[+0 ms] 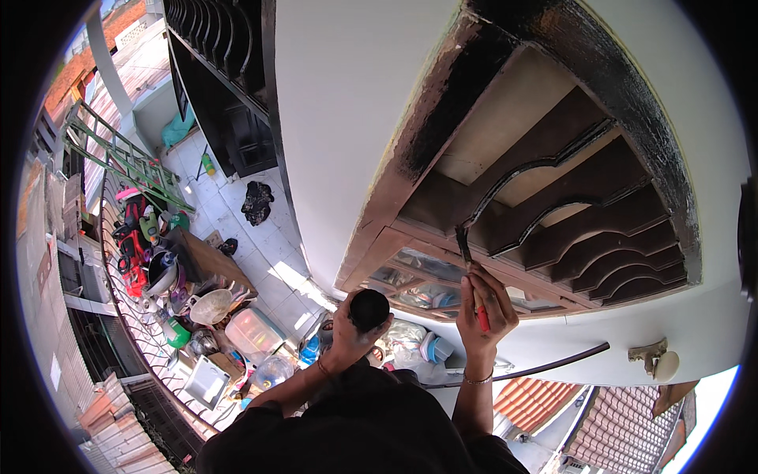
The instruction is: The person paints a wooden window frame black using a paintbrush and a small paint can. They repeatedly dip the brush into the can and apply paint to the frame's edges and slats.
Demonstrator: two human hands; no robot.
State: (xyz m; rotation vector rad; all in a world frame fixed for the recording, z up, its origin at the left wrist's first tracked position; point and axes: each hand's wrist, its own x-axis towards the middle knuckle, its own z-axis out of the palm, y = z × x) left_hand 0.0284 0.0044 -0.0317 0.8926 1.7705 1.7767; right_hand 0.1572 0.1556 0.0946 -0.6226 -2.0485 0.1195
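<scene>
My left hand (346, 338) is wrapped round a small round container (369, 310), which looks full of black paint. In my right hand (488, 310) is a slim paintbrush (464, 243); its red handle end shows below the fingers. The dark bristles touch, or nearly touch, the left end of a curved wooden slat (517, 168). This slat belongs to a brown vent above a window, with its edge blackened and wet-looking. Black also covers much of the surrounding wooden frame (450, 95), while its lower left side is still brown.
White wall (339, 103) borders the frame. Below lies a tiled floor (260, 261) with household clutter, including a clear plastic box (254, 333) and a wooden board (209, 265). A green ladder (126, 154) leans at the left by a curved railing. A wall lamp (666, 365) juts out at right.
</scene>
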